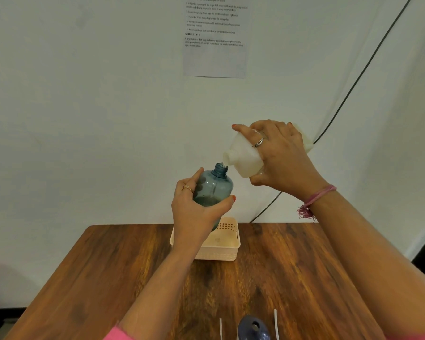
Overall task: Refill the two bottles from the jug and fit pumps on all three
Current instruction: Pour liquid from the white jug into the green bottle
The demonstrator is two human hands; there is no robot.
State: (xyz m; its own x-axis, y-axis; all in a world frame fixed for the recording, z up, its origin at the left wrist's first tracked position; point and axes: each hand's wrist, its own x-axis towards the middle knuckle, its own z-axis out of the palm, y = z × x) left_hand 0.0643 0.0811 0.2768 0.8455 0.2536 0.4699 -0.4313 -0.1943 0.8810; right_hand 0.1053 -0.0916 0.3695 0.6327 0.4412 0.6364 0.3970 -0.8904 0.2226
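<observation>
My left hand (194, 212) grips a clear blue bottle (215, 186), held up above the table with its open threaded neck pointing up. My right hand (277, 158) holds the white jug (243, 155) tipped on its side, with its spout just above and to the right of the bottle's mouth. A thin trickle shows at the bottle's mouth. A second dark blue bottle (254, 327) stands at the near edge of the table, its open mouth seen from above. Two thin white pump tubes (275, 322) stick up on either side of it; the pump heads are out of view.
A cream plastic basket (228, 249) sits on the wooden table (108, 266) below my left hand, near the back edge. A printed sheet (215, 38) hangs on the white wall behind, and a black cable (353, 84) runs down the wall.
</observation>
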